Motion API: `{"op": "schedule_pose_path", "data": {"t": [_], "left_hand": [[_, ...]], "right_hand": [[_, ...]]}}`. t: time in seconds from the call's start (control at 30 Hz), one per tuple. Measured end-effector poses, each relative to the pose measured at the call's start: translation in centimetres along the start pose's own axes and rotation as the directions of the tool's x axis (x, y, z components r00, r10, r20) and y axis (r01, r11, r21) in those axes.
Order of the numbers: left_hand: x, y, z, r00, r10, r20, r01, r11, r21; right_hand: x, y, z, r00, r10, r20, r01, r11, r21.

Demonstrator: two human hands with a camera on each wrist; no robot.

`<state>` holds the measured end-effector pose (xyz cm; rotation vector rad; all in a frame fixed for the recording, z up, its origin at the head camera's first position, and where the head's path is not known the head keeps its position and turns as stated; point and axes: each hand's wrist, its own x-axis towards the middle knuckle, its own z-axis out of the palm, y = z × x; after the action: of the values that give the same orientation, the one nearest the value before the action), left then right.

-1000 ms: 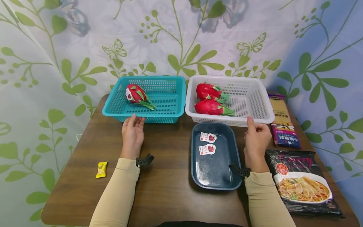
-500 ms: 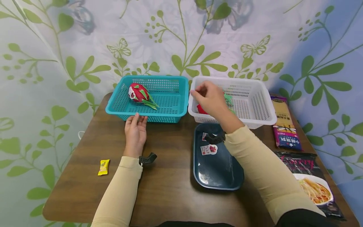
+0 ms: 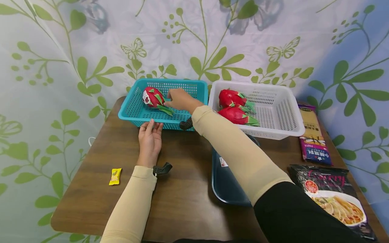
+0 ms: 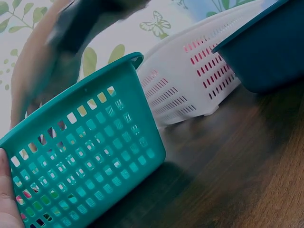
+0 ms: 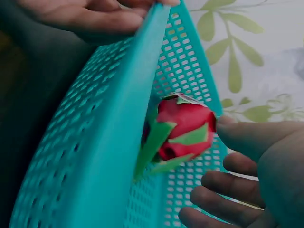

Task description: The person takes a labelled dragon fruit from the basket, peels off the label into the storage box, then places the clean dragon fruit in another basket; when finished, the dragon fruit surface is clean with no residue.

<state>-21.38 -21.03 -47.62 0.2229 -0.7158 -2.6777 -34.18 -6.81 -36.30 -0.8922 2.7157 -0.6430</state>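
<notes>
In the head view, a red dragon fruit [image 3: 153, 97] with green leaf tips and a white sticker lies at the left in the teal basket [image 3: 130, 114]. My right hand [image 3: 180, 99] is inside this basket, right of the fruit. In the right wrist view, its fingers are spread apart and the thumb [image 5: 232, 133] is at the dragon fruit's edge; whether it touches cannot be told. My left hand [image 3: 150, 140] holds the front rim of the teal basket, with the thumb at the rim and the fingers against the outer wall.
Two dragon fruits [image 3: 234, 114] lie in a white basket [image 3: 291, 118]. A dark blue tray [image 3: 222, 189] with a sticker is partly hidden under my right arm. A yellow candy [image 3: 115, 177] lies left; a pasta pack [image 3: 316, 141] and a black noodle bag [image 3: 328, 179] lie right.
My right hand has moved left from the front rim of the white basket, across it, into the teal basket beside the dragon fruit. The left hand stays at the teal rim.
</notes>
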Motion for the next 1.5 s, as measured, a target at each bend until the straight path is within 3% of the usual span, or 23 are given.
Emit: {"op": "schedule_pose_path", "data": {"t": [0.27, 0.63, 0.87, 1.03, 1.3, 1.5], "left_hand": [[-0.4, -0.3, 0.4, 1.0, 0.005, 0.001, -0.005, 1.0, -0.014], [-0.8, -1.1, 1.1, 0.999, 0.032, 0.012, -0.032, 0.999, -0.004], [-0.8, -1.2, 1.2, 0.999, 0.032, 0.008, -0.033, 0.999, 0.016], [-0.7, -1.0, 0.9, 0.999, 0.032, 0.009, -0.033, 0.999, 0.036], [-0.2, -0.3, 0.3, 0.999, 0.048, 0.0, -0.048, 0.997, 0.065], [0.1, 0.1, 0.4, 0.999, 0.036, -0.007, -0.036, 0.998, 0.045]], "right_hand": [[4.1, -0.9, 2.5, 0.994, 0.108, -0.022, -0.107, 0.994, 0.012], [6.2, -1.3, 4.4, 0.989, 0.125, -0.085, -0.133, 0.987, -0.094], [6.1, -1.5, 4.4, 0.988, 0.11, -0.112, -0.131, 0.972, -0.195], [5.7, -1.0, 4.4, 0.986, 0.109, -0.126, -0.134, 0.969, -0.206], [4.6, -0.5, 3.7, 0.991, 0.042, -0.129, -0.064, 0.984, -0.165], [3.8, 0.4, 3.0, 0.985, 0.069, -0.157, -0.072, 0.997, -0.016]]}}
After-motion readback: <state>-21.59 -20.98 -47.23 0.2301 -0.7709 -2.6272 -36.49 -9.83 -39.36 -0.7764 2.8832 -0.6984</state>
